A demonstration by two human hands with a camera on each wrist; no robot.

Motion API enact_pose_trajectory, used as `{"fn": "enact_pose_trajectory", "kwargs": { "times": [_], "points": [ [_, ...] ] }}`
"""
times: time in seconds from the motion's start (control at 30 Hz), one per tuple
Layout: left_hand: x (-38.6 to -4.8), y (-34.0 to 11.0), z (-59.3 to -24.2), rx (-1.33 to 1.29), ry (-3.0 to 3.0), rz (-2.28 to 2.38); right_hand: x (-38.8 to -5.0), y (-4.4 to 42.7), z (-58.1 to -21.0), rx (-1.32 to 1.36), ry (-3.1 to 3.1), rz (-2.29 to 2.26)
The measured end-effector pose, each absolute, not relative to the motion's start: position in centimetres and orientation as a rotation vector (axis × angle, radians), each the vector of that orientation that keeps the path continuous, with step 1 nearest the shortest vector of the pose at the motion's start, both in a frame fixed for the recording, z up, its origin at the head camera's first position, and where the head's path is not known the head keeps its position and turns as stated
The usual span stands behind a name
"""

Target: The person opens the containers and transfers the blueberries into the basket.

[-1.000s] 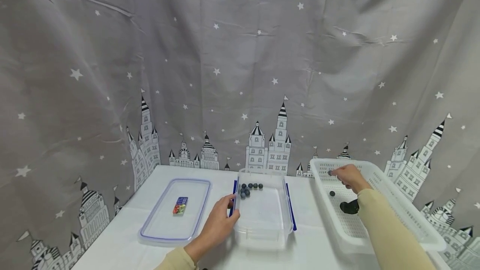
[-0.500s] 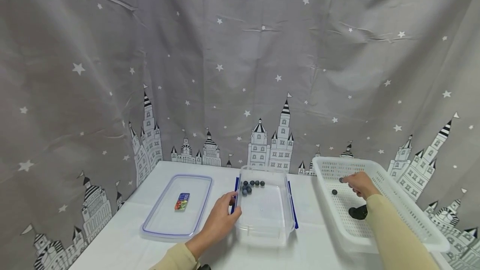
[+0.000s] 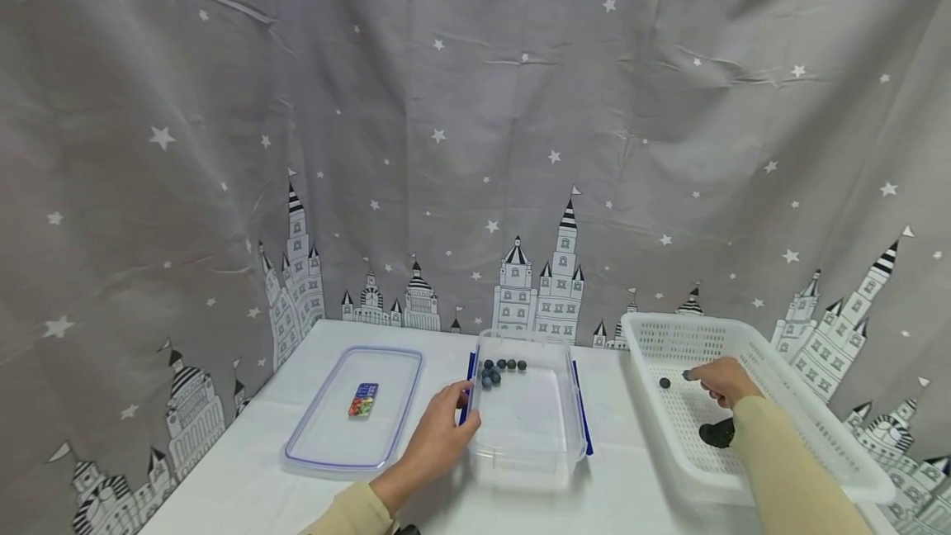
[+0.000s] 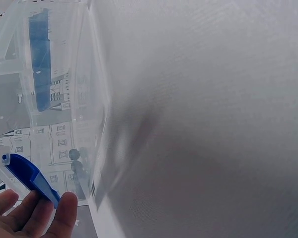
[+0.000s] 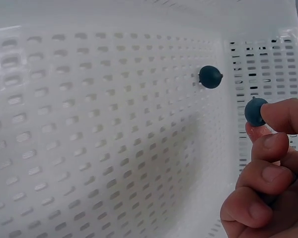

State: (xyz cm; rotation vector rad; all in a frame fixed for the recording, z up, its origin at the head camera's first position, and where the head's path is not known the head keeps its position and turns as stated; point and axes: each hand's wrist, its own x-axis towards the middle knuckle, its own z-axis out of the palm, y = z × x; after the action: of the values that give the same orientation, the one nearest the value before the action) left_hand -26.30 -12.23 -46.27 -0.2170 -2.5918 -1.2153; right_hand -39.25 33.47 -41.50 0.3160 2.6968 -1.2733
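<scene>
Between thumb and forefinger, my right hand (image 3: pixel 724 380) (image 5: pixel 273 168) pinches a dark blue ball (image 5: pixel 256 111) inside the white perforated basket (image 3: pixel 654 428). A second ball (image 3: pixel 664 383) (image 5: pixel 210 77) lies on the basket floor close by. My left hand (image 3: pixel 438 433) (image 4: pixel 37 213) grips the left side of the clear box (image 3: pixel 526 459), its fingers at the blue side latch (image 4: pixel 32 176). Several dark blue balls (image 3: pixel 495 376) sit in the box's back left corner.
A clear lid (image 3: pixel 349 464) with a blue seal lies at the left, bearing a small colourful label (image 3: pixel 363 400). A grey curtain (image 3: pixel 446 106) hangs behind the white table (image 3: pixel 245 444).
My right hand, pinching the ball, has moved right and lower within the basket. My left hand stays at the box. The whole head view has shifted slightly.
</scene>
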Motion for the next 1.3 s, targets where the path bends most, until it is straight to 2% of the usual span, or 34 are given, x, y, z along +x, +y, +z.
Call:
{"fn": "enact_pose_trajectory", "kwargs": {
  "times": [0.77, 1.3],
  "points": [
    [-26.2, -12.1, -46.5, -0.173, -2.597, -1.242, -39.4, 33.7, -42.4, 0.307, 2.7, -1.226],
    [-26.4, -12.2, -46.5, -0.184, -2.603, -1.222, -40.1, 29.1, -37.7, -0.141, 2.746, -1.253]
  ]
}}
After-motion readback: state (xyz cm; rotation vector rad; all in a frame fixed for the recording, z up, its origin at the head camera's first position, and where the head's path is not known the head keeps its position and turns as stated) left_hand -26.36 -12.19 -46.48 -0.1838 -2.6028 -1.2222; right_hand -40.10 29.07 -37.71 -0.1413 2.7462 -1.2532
